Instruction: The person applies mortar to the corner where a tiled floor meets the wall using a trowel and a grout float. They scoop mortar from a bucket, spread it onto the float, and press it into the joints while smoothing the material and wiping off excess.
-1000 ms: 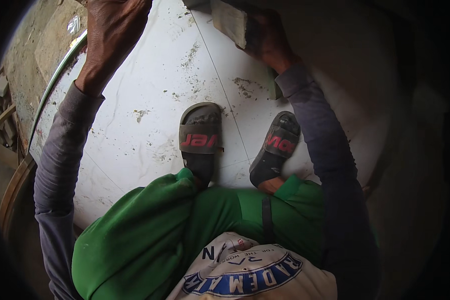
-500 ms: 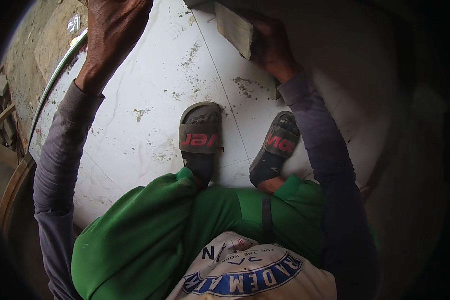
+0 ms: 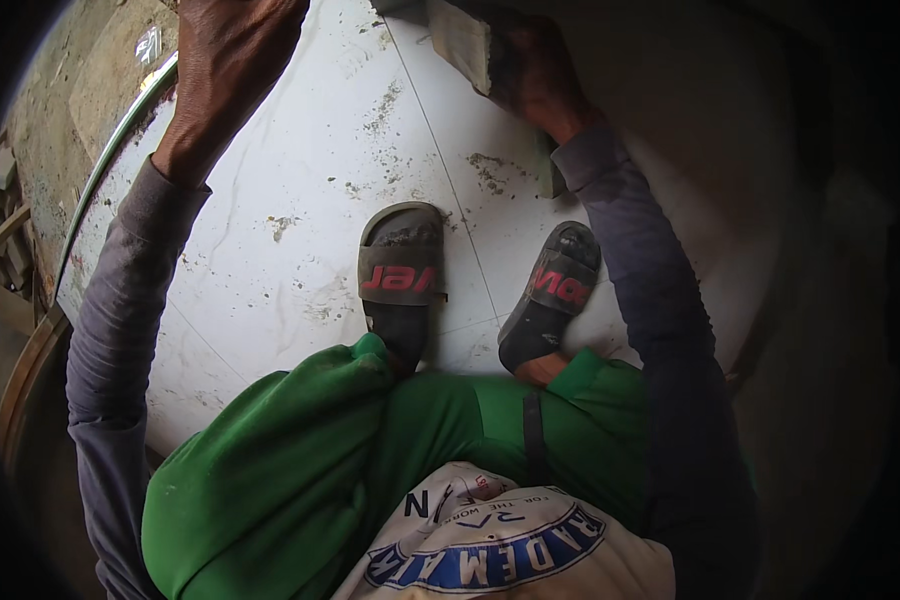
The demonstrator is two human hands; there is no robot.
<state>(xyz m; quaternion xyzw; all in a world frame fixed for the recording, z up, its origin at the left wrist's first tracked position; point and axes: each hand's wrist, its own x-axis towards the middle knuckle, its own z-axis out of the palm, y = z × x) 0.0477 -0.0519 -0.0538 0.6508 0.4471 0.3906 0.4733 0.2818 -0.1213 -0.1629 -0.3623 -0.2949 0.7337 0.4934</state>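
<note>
My right hand (image 3: 542,78) is closed around a pale, flat-ended block (image 3: 462,48) that looks like wood, near the top of the view. The block tilts, its worn end toward me. My left hand (image 3: 232,85) reaches past the upper edge at the left, back of the hand up. Its fingers lie outside the picture, so whatever it touches is hidden. Beneath both hands spreads a white tiled surface (image 3: 260,270) with dark specks and crumbs. A narrow greenish-grey piece (image 3: 550,172) sticks out below my right wrist.
My feet in dark slide sandals (image 3: 400,255) stand on the tiles between my arms. A pale curved rim (image 3: 120,135) borders the tiles on the left. Beyond it are rough, dirty ground (image 3: 70,130) and wooden pieces (image 3: 10,240). The far right is dark.
My right hand and the block have shifted slightly up and to the left. My left hand has barely moved.
</note>
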